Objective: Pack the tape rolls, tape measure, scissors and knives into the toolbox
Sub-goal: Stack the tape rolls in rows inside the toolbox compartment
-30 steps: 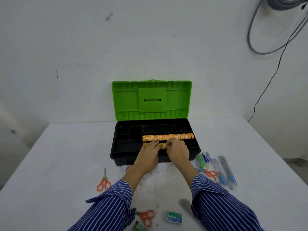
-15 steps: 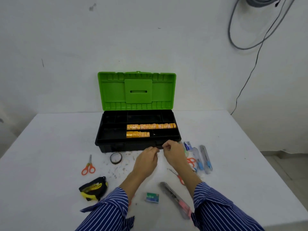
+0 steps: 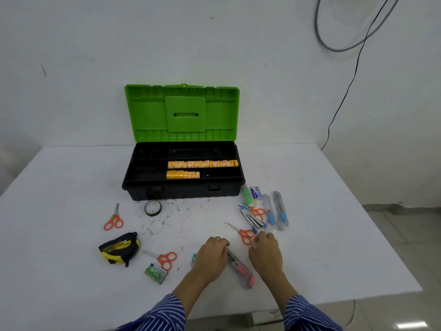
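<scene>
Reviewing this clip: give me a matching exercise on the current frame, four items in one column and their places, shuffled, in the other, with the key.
Items
1. yellow tape rolls
2. tape measure
3. black tape roll
4. red-handled knife

Places
A. on the table just in front of the toolbox
B. between the left hand and right hand
C. in rows inside the toolbox
D. on the table, near left

Pairs: 1-C, 2-D, 3-A, 4-B

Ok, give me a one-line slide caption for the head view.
Both hands reach for knives on the table beside the open toolbox, where two rows of tape rolls already sit.
</scene>
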